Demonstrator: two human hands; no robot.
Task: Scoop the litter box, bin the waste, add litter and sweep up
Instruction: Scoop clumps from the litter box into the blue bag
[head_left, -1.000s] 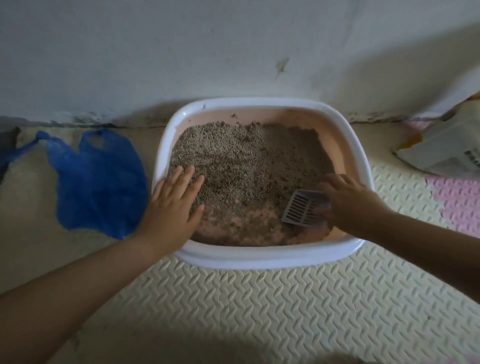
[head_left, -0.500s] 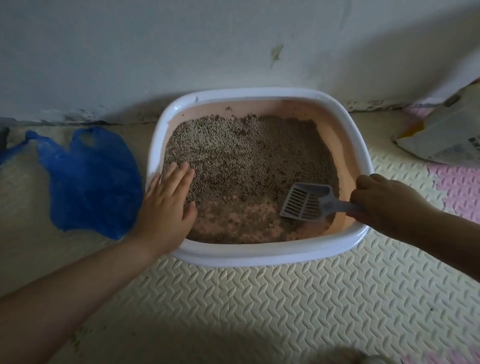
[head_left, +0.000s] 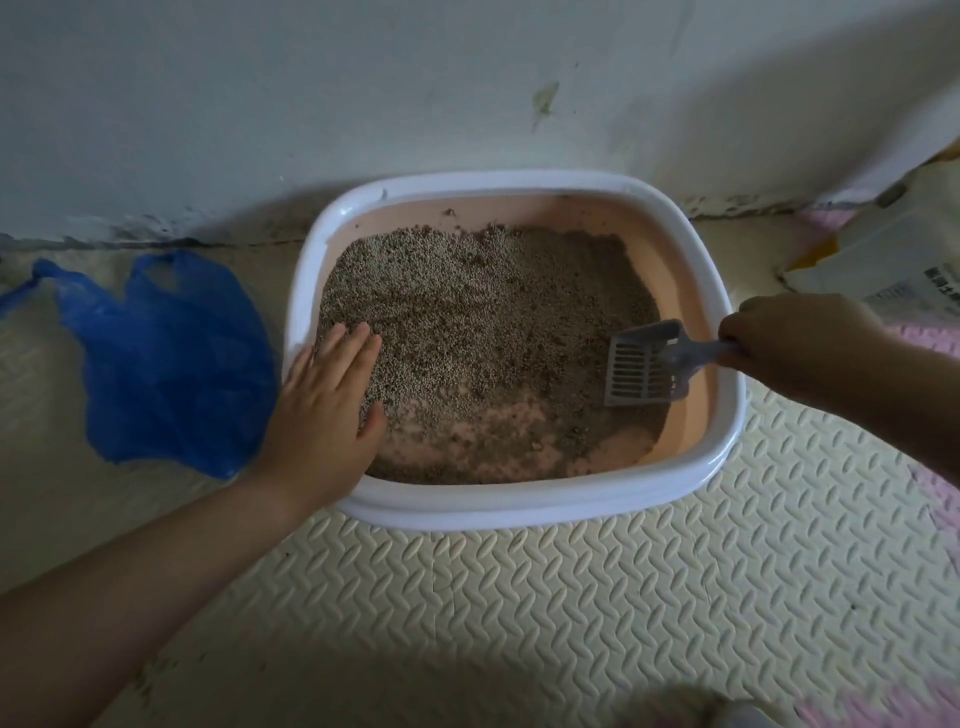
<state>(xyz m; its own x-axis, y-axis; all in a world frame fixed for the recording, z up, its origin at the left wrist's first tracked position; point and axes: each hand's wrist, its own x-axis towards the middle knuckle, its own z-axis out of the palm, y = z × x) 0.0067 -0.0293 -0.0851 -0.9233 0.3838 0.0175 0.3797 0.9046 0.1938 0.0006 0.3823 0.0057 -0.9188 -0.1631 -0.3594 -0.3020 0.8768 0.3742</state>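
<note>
Clasping the scoop handle, right hand's closed grip sits beyond its slotted head.

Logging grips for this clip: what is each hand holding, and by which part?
The right hand holds the scoop by its handle. The left hand holds nothing; it rests flat on the litter box edge.

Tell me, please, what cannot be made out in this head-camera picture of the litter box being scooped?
- Scoop handle: hidden inside the right hand.
- Litter box near-left rim: covered by the left hand.
- Printed bag: cut off by the right edge; its print is too small to read.
- Waste in the litter: grains too fine and the picture too dim to tell.
</note>
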